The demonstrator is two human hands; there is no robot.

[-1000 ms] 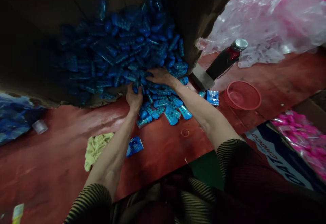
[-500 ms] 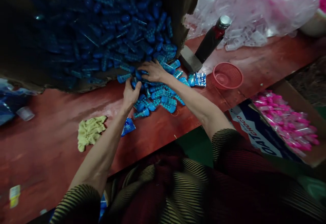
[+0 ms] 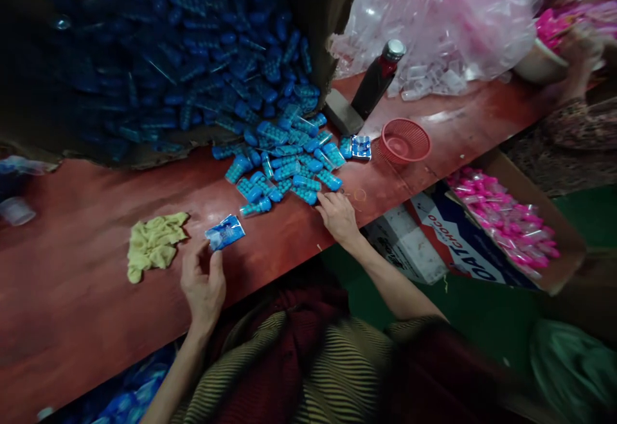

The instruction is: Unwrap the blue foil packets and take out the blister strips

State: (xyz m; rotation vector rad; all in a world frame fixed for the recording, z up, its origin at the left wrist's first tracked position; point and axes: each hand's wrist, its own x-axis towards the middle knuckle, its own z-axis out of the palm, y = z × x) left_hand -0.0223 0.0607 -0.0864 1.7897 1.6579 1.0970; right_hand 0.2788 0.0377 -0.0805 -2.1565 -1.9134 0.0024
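Observation:
A heap of blue plastic packets point(image 3: 284, 167) spills from a tipped cardboard box point(image 3: 337, 0) onto the red table point(image 3: 72, 282). My left hand point(image 3: 205, 282) rests near the table's front edge, fingers loosely apart, its fingertips at a small blue foil packet point(image 3: 224, 232). My right hand point(image 3: 339, 216) lies flat at the near edge of the blue heap, fingers stretched out, holding nothing.
A yellow cloth point(image 3: 153, 244) lies left of my left hand. A dark bottle point(image 3: 376, 80), a grey block point(image 3: 342, 112) and a small red basket point(image 3: 405, 141) stand right of the heap. Clear plastic bags point(image 3: 434, 19) lie behind. A box of pink packets point(image 3: 506, 225) sits below the table. Another person's hand point(image 3: 581, 51) is at far right.
Both hands have pulled back from the mouth of the box toward the table's front edge. More blue packets now lie spread on the table. The camera view has shifted right.

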